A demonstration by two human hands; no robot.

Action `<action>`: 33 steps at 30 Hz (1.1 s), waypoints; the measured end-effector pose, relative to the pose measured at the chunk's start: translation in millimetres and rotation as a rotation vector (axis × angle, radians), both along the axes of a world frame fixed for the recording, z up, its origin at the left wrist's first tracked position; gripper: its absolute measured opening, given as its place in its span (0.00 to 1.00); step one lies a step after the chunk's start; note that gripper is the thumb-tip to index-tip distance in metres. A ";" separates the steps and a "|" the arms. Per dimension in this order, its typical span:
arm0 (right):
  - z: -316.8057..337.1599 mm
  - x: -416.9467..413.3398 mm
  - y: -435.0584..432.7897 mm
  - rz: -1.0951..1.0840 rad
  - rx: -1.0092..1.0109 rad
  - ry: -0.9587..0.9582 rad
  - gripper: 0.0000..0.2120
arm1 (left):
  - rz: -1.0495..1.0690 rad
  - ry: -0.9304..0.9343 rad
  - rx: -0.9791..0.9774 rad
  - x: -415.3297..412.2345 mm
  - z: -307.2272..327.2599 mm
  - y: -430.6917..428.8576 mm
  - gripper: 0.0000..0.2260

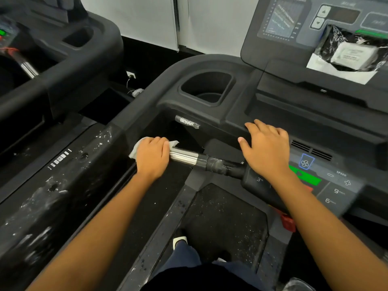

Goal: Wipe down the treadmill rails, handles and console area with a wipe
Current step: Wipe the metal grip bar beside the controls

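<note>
The left hand [152, 157] is gripping a white wipe [134, 151] around the end of the metal handle [184, 157]. The right hand [265, 148] is resting flat, fingers spread, on the console [237, 118] edge. A wrapped packet [352, 53] is leaning against the screen [283, 17].

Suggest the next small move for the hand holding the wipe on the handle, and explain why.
Probably slide the left hand with the wipe rightward along the handle toward the console. Its grip covers only the outer end, and the metal section and taped black part beside it lie uncovered. The right hand rests flat on the console.
</note>
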State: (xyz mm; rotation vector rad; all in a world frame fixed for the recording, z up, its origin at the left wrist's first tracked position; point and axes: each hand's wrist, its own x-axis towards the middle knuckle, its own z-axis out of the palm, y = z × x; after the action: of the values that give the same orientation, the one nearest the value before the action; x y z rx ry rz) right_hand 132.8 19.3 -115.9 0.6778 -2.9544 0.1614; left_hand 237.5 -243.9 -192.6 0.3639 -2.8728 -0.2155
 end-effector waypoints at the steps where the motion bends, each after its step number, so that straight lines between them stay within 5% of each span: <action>1: -1.5 -0.2 0.3 0.004 -0.002 0.016 0.21 | -0.001 -0.135 -0.018 -9.0 10.1 -0.8 0.19; 5: -4.6 -1.9 0.4 0.011 -0.017 0.048 0.20 | 0.026 -0.746 0.145 -51.3 42.5 -6.8 0.19; 9: -7.9 -3.6 0.9 0.005 -0.028 0.083 0.20 | 0.156 -1.045 0.787 -66.8 46.1 -5.9 0.20; 11: -9.7 -4.3 -0.3 -0.004 -0.038 0.096 0.19 | 0.072 -0.948 0.563 -65.3 41.2 -5.8 0.19; 13: -10.6 -4.4 -2.7 -0.020 -0.054 0.107 0.18 | 0.006 -0.651 0.138 -55.9 32.4 1.2 0.19; 14: -11.0 -4.2 -3.7 -0.030 -0.062 0.108 0.18 | -0.014 -0.503 0.076 -48.1 28.3 11.7 0.20; 19: -12.1 -5.0 -2.7 -0.044 -0.085 0.118 0.17 | -0.347 -0.005 0.086 -29.3 13.9 122.1 0.16; 23: -12.1 -4.2 1.3 -0.021 -0.114 0.130 0.16 | -0.501 0.055 0.152 -16.1 4.8 116.5 0.16; 29: -13.9 -4.4 2.3 -0.018 -0.140 0.132 0.15 | -0.030 0.146 0.169 18.1 -20.9 3.1 0.18; 33: -14.5 -2.9 0.4 -0.020 -0.140 0.132 0.16 | 0.050 0.215 0.249 13.7 -21.6 45.7 0.18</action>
State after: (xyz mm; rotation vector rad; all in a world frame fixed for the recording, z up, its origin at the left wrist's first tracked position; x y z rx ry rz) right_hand 129.9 19.7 -130.4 0.6143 -2.7918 0.3070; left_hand 251.2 -198.2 -214.3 0.4279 -2.6262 -0.5698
